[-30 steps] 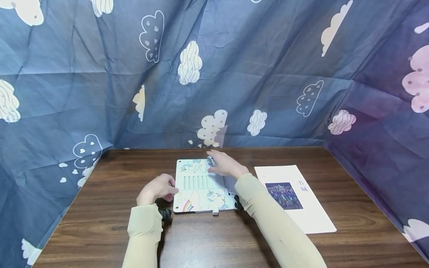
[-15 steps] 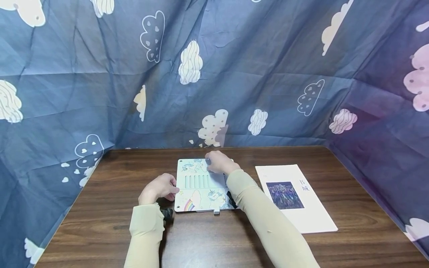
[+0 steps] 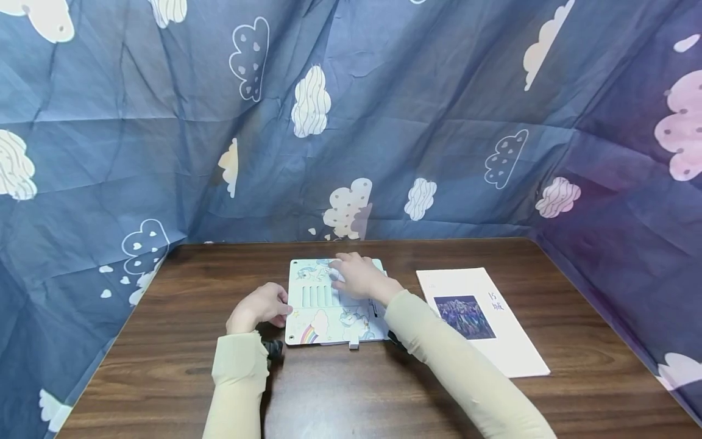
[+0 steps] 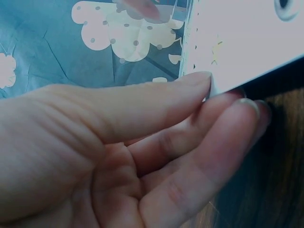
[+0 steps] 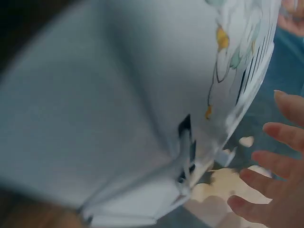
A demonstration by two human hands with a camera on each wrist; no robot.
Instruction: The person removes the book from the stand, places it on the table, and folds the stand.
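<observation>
Two hands at a unicorn-print board on a wooden table

Near centre of the dark wooden table (image 3: 164,366), lying flat: unicorn-print board (image 3: 318,317), pale with rainbow, clouds and a row of slots. Pinching its left edge between thumb on top and fingers beneath: left hand (image 3: 258,308), seen close in the left wrist view. Resting on the board's far half, fingers straight and slightly spread: right hand (image 3: 356,277). To the right, well apart from the board, flat on the table: white booklet (image 3: 515,347) with a dark cover photo. Beyond and along both sides, draped: blue cloud-print cloth (image 3: 439,91).
</observation>
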